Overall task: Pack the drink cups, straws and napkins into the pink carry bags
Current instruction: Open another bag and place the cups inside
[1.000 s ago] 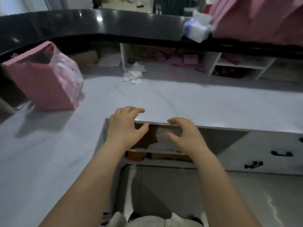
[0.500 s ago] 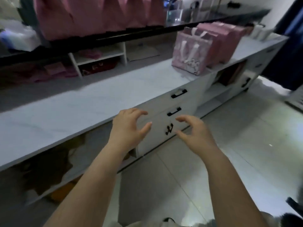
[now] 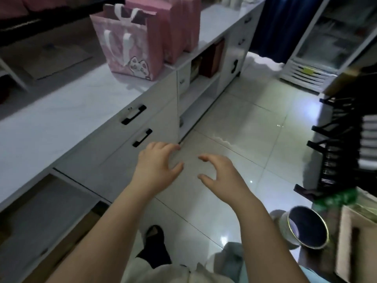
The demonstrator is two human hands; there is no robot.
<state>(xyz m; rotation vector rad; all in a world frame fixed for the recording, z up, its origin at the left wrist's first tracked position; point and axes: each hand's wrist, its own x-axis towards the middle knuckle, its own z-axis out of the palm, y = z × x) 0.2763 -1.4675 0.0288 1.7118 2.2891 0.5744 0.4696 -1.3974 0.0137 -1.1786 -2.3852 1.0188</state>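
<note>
View has swung further right along the white counter (image 3: 61, 111). The pink bags now sit closer, at upper left, and both hands hang over the floor instead of the drawer fronts.

Left hand (image 3: 157, 166) is empty, fingers spread and loosely curled, thumb toward the other hand. Right hand (image 3: 222, 174) is also empty, in the same half-open claw with thumb and forefinger apart. The hands are near each other, not touching.

The counter's front edge runs diagonally from lower left to upper right. Glossy pale tiled floor (image 3: 255, 127) gives an open aisle to its right, up to a glass-door fridge (image 3: 326, 48). A black rack (image 3: 336, 144) and a dark round bin with a gold rim (image 3: 308, 227) crowd the right side. Two black drawer handles (image 3: 133, 115) sit on the cabinet front between bags and hands.

The front pink paper carry bag with a cartoon cat print (image 3: 130, 43) stands upright near the counter's front edge, long axis vertical, mouth up, printed face toward the camera, white ribbon handles drooping. A row of plain pink bags (image 3: 179, 23) stands just behind it, running away along the counter. Bag contents cannot be seen.
</note>
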